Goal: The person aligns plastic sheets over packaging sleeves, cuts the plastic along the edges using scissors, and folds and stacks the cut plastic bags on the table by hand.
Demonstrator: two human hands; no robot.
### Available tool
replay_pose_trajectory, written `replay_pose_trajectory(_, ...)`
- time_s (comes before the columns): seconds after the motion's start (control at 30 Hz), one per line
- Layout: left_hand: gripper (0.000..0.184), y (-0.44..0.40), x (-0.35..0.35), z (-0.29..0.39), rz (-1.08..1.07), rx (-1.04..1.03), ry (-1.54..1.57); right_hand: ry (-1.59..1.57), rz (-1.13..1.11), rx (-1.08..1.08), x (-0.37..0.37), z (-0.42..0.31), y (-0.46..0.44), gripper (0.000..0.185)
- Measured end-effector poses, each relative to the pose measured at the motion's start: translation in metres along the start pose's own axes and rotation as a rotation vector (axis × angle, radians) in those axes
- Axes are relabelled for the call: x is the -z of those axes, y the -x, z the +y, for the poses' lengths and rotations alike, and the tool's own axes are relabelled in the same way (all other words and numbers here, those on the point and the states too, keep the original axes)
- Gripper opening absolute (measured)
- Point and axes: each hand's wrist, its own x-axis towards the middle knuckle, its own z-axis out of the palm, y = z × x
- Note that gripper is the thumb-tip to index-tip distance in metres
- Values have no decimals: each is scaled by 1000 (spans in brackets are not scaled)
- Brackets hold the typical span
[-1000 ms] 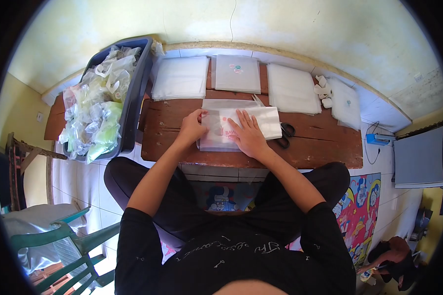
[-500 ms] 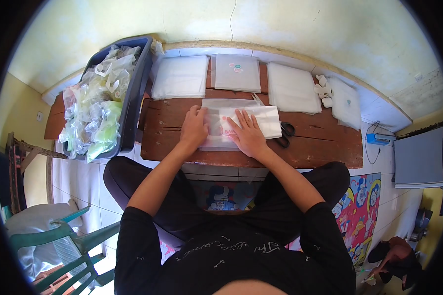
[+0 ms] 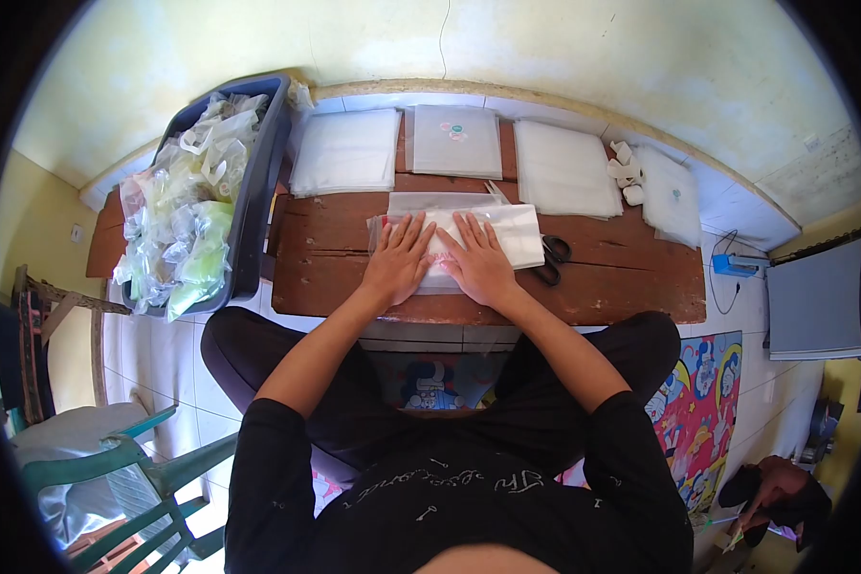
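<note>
My left hand (image 3: 398,260) lies flat, fingers stretched, on the left part of a white plastic bag (image 3: 517,235) with pink printing. Beside it my right hand (image 3: 476,263) also rests flat on the bag, fingers spread. The bag lies over a clear plastic sheet or bag (image 3: 430,200) on the brown wooden table (image 3: 622,277). Black-handled scissors (image 3: 552,260) lie partly under the bag's right end, their blade tips showing above its far edge. Most of the printing is hidden by my hands.
Behind are stacks of clear plastic bags (image 3: 344,153), (image 3: 566,167), a printed stack (image 3: 455,148) and another stack (image 3: 672,196). White crumpled strips (image 3: 626,172) lie between the right stacks. A dark tub (image 3: 258,191) of plastic bags stands left. A person (image 3: 780,497) crouches at lower right.
My left hand has moved right from the bag's left edge onto its middle and flattened out, close to my right hand. My right hand stays almost where it was.
</note>
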Motion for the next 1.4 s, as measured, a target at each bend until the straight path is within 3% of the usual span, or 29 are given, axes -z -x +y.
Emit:
replay_pose_trajectory(0.73,61,-11,8,10,-24,-15,-114,-88,58,-10,-3,9,-5,50)
replay_pose_trajectory(0.8,64,-18,7,14,98,-37,49,-85,55,-13,-3,7,-4,50)
replay_pose_trajectory(1.0,71,-25,-1,22,56,-112,308,-68,69,-21,-4,8,-4,52)
replay_pose_trajectory(1.2,66,-23,-2,22,49,-141,232,-100,93,1,0,16,-6,47)
replay_pose_trajectory(1.27,63,-24,-5,20,35,-159,191,-353,162,-87,16,31,-3,38)
replay_pose_trajectory(1.4,58,-22,-4,20,4,-177,107,-285,181,-259,81,56,5,29)
